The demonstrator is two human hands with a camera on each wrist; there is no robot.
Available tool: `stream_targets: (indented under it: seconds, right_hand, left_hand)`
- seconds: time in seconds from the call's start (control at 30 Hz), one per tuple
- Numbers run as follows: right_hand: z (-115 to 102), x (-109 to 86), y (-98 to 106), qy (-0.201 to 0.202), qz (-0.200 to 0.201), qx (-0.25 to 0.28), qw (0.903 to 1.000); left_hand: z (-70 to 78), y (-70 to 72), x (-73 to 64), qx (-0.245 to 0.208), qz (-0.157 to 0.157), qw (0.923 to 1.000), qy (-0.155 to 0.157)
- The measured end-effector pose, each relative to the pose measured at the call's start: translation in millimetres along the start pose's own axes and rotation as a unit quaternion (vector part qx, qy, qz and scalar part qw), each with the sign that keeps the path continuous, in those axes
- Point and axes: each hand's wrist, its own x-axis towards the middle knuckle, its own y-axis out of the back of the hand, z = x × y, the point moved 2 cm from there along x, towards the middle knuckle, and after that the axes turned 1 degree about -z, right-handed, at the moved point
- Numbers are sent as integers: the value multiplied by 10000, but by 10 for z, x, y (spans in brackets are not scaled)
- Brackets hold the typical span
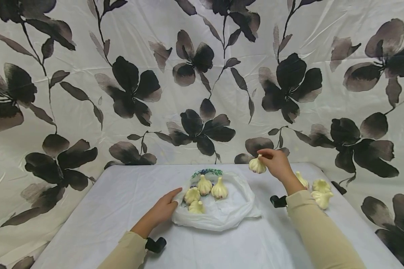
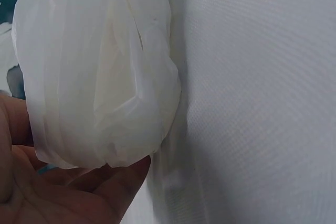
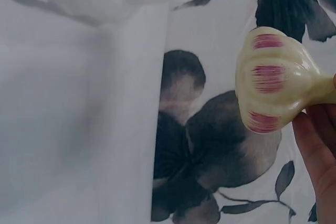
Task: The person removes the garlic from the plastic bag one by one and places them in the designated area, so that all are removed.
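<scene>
In the head view my right hand (image 1: 275, 164) pinches a garlic bulb (image 1: 257, 165) by its stem, held up over the back right of the table. The right wrist view shows this garlic bulb (image 3: 275, 82) pale and glossy, with painted-looking purple streaks. A white plastic bag (image 1: 219, 224) lies with its mouth spread wide at the table's middle, several garlic bulbs (image 1: 204, 185) inside it. My left hand (image 1: 165, 206) grips the bag's left edge between thumb and fingers. Up close in the left wrist view, the bag (image 2: 105, 77) bulges above the fingertips (image 2: 137, 170).
Three more garlic bulbs (image 1: 322, 199) sit at the table's right side, one partly behind my right wrist. A white cloth covers the table (image 1: 114, 209). Right behind it hangs a floral curtain (image 1: 208, 93). Green and blue print shows on the bag's far side.
</scene>
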Motion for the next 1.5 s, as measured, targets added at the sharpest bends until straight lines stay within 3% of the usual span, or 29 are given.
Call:
stream_targets:
  seconds: [0.27, 0.83, 1.5]
  right_hand:
    - [107, -38, 99, -337, 21, -244, 9991]
    - [415, -93, 258, -641, 249, -563, 9960]
    - [711, -142, 321, -609, 600, -974, 9916]
  left_hand:
    - [-8, 9, -3, 10, -29, 10000, -2]
    - [-16, 13, 6, -24, -62, 10000, 31]
    - [-18, 28, 4, -22, 0, 10000, -1]
